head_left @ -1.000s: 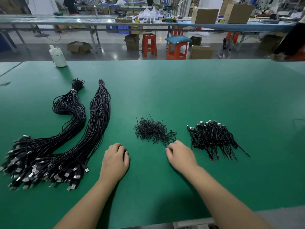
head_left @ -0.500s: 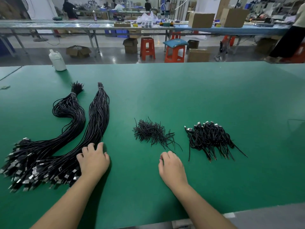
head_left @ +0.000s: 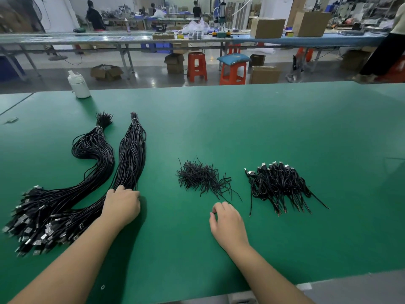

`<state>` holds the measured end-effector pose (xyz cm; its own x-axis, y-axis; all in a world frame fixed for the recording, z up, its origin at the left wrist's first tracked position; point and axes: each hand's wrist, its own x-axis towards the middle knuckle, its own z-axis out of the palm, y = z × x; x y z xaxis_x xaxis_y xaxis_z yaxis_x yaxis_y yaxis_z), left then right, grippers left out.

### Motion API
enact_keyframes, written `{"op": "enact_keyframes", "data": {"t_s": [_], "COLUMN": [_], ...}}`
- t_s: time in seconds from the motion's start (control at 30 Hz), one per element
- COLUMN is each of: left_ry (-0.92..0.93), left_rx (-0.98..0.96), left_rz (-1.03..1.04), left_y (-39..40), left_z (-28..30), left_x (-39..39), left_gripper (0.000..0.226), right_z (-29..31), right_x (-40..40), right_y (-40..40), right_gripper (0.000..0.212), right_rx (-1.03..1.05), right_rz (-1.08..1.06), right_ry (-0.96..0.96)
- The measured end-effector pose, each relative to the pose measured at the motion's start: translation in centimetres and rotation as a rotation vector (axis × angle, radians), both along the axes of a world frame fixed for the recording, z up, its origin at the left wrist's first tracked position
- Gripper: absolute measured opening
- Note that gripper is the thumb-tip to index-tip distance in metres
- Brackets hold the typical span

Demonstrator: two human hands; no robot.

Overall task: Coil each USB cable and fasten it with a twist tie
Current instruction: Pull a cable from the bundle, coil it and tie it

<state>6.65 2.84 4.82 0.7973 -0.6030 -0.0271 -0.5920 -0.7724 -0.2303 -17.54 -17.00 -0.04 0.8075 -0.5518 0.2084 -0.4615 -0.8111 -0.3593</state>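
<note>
Two long bundles of black USB cables lie on the green table (head_left: 252, 128), the left bundle (head_left: 94, 154) curved and the right bundle (head_left: 133, 154) straighter, their plugs heaped at the near left. My left hand (head_left: 121, 205) rests on the right bundle's lower part, fingers curled down into the cables. A loose pile of black twist ties (head_left: 200, 176) lies at the centre. My right hand (head_left: 228, 222) sits just in front of that pile, its fingers and thumb curled together in a pinch on a thin twist tie that barely shows. A heap of coiled cables (head_left: 278, 185) lies to the right.
A white bottle (head_left: 79, 86) stands at the table's far left edge. Beyond the table are red stools (head_left: 197, 66), cardboard boxes and other workbenches, with a person standing at the far right (head_left: 385, 53). The table's near edge runs just below my forearms.
My left hand slid left from the bare table onto the right cable bundle and curled its fingers into it. My right hand drew back from the twist tie pile toward me.
</note>
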Motion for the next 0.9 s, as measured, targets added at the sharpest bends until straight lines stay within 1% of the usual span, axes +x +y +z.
{"op": "enact_keyframes", "data": {"t_s": [0.07, 0.13, 0.2, 0.3, 0.4, 0.6, 0.67, 0.77, 0.83, 0.9], "left_ry": [0.084, 0.248, 0.34, 0.35, 0.361, 0.435, 0.485, 0.65, 0.713, 0.728], "left_rx": [-0.058, -0.194, -0.263, -0.254, -0.219, -0.153, -0.149, -0.246, -0.31, -0.382], "left_rz": [0.013, 0.087, 0.13, 0.167, 0.146, 0.181, 0.191, 0.192, 0.183, 0.167], "left_y": [-0.2, -0.3, -0.1, -0.2, -0.7, -0.8, -0.7, -1.2, -1.7, -2.3], "left_z": [-0.1, 0.0, 0.2, 0.4, 0.5, 0.6, 0.6, 0.4, 0.5, 0.7], "left_x": [0.1, 0.5, 1.0, 1.3, 1.1, 0.6, 0.5, -0.1, -0.6, -1.2], "left_gripper": [0.034, 0.036, 0.038, 0.038, 0.037, 0.03, 0.028, 0.016, 0.017, 0.023], "right_z": [0.0, 0.0, 0.0, 0.0, 0.0, -0.1, -0.1, -0.1, 0.0, 0.0], "right_x": [0.0, -0.1, 0.0, 0.0, 0.0, 0.0, 0.0, 0.0, 0.1, 0.1], "right_y": [0.0, 0.1, 0.1, 0.1, 0.1, 0.1, 0.1, 0.0, 0.0, 0.0], "right_gripper": [0.015, 0.015, 0.015, 0.014, 0.014, 0.013, 0.013, 0.013, 0.013, 0.013], "right_rx": [-0.003, -0.005, -0.006, -0.005, -0.004, -0.008, -0.006, -0.009, -0.009, -0.011], "right_rz": [0.002, 0.003, 0.004, 0.003, 0.002, -0.006, -0.006, -0.003, -0.004, -0.008], "right_ry": [-0.003, -0.004, -0.004, -0.007, -0.009, -0.01, -0.014, -0.011, -0.013, -0.012]}}
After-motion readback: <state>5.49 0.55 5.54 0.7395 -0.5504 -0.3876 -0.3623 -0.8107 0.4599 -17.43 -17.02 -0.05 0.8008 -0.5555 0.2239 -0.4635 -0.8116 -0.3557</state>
